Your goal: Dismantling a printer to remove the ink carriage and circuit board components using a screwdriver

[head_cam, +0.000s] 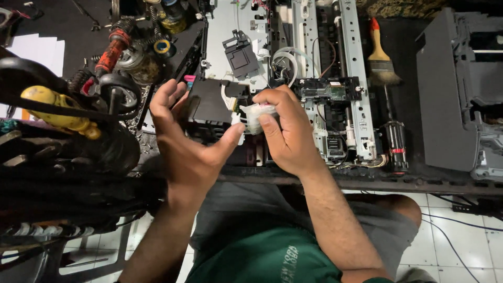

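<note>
We have our right hand closed around a small translucent white plastic part, pinched between thumb and fingers just above the opened printer chassis. Our left hand is open, palm turned toward the part, its thumb tip touching the part's lower left edge; it grips nothing. The part sits in the air between our 2 hands, over the dark carriage area of the chassis. We judge the step in hand to be handling this 1 part out of the mechanism, inspecting or turning it. The next move seems to call for a steady 2-handed hold and care with the white ribbon cable close behind. A paint brush and a screwdriver lie to the right, untouched.
</note>
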